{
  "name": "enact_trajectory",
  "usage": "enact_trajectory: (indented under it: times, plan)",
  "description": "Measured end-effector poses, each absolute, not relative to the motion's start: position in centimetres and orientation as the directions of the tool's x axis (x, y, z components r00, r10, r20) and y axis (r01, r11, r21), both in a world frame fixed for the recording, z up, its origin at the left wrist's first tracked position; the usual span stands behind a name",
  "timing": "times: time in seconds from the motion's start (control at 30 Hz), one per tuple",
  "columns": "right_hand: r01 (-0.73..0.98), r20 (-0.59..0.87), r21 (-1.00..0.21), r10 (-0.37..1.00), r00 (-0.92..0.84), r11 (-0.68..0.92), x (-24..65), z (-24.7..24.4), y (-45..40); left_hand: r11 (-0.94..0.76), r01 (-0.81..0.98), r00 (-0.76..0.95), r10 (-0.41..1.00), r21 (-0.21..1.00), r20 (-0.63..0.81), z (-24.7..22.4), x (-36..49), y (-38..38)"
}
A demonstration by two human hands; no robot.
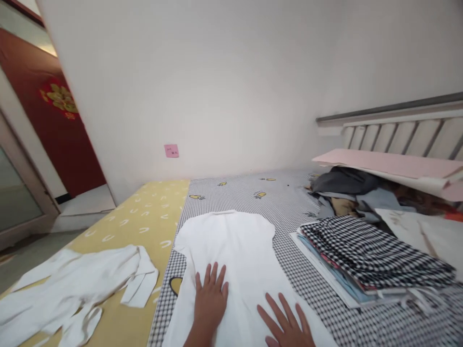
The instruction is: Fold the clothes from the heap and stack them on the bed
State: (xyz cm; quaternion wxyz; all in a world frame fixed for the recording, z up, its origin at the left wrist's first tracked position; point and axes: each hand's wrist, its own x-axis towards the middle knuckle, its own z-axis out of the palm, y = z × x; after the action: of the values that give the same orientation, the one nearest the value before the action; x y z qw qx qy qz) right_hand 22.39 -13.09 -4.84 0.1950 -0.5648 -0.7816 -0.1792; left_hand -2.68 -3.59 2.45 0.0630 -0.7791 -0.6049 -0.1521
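A white short-sleeved garment (235, 255) is spread out on the checked bed sheet (292, 207), its collar end toward the wall. Resting on its left half is my left hand (211, 296), palm down with the fingers spread. My right hand (287, 323) lies on the lower right part of the cloth, its fingers also spread, and its wrist is cut off by the bottom edge. Neither hand holds anything. Another white garment (94, 277) with long sleeves lies loosely on the yellow cover (144, 212) to the left.
On the right, folded clothes topped by a black-and-white checked cloth (365, 246) form a stack. Behind it are piled clothes (343, 181) under a pink board (390, 161), near the radiator (408, 135). A pink note (171, 151) is on the wall.
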Motion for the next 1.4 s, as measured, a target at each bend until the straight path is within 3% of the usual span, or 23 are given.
enact_trajectory:
  times: [0.1,0.4,0.6,0.73,0.8,0.93,1.03,1.17,1.27,1.33,1.4]
  plan:
    - [0.959,0.510,0.053,0.819,-0.264,0.277,23.3,-5.7,-14.6,-0.231,0.965,0.190,0.942,0.122,0.277,2.9,-2.6,-4.4]
    - [0.970,0.263,-0.117,0.948,-0.179,0.216,22.6,-2.6,-15.3,-0.115,0.969,0.020,0.918,0.217,0.395,0.3,-6.7,-14.9]
    - [0.984,0.069,-0.138,0.992,-0.102,0.111,21.5,1.1,-15.6,0.112,0.915,-0.294,0.844,0.388,0.449,-0.6,-11.2,-19.2]
    - [0.976,0.206,-0.191,0.977,-0.062,0.103,17.5,4.1,-15.7,0.208,0.832,-0.425,0.836,0.515,0.348,0.0,-11.6,-19.1]
    - [0.955,0.261,-0.219,0.955,-0.139,0.198,14.9,4.4,-16.1,0.226,0.843,-0.423,0.839,0.489,0.342,0.2,-11.3,-19.1]
    - [0.899,0.157,-0.225,0.925,-0.347,0.376,11.5,2.5,-17.0,0.266,0.875,-0.434,0.799,0.404,0.416,0.0,-10.8,-19.7]
    - [0.879,0.118,-0.271,0.920,-0.374,0.392,11.5,1.4,-17.0,0.334,0.874,-0.471,0.761,0.353,0.446,-0.3,-10.8,-19.8]
    - [0.814,0.074,-0.453,0.926,-0.371,0.363,12.5,3.1,-15.1,0.350,0.874,-0.477,0.753,0.337,0.453,-0.8,-10.7,-19.5]
    - [0.699,0.139,-0.609,0.918,-0.372,0.376,11.4,5.8,-12.5,0.329,0.880,-0.465,0.748,0.343,0.474,-1.2,-10.6,-19.2]
    - [0.676,0.203,-0.608,0.905,-0.374,0.416,9.3,7.8,-10.2,0.326,0.883,-0.462,0.728,0.338,0.506,-1.5,-10.5,-19.1]
    - [0.725,0.227,-0.524,0.894,-0.386,0.446,6.3,9.8,-7.6,0.315,0.893,-0.448,0.700,0.321,0.556,-2.0,-10.5,-18.8]
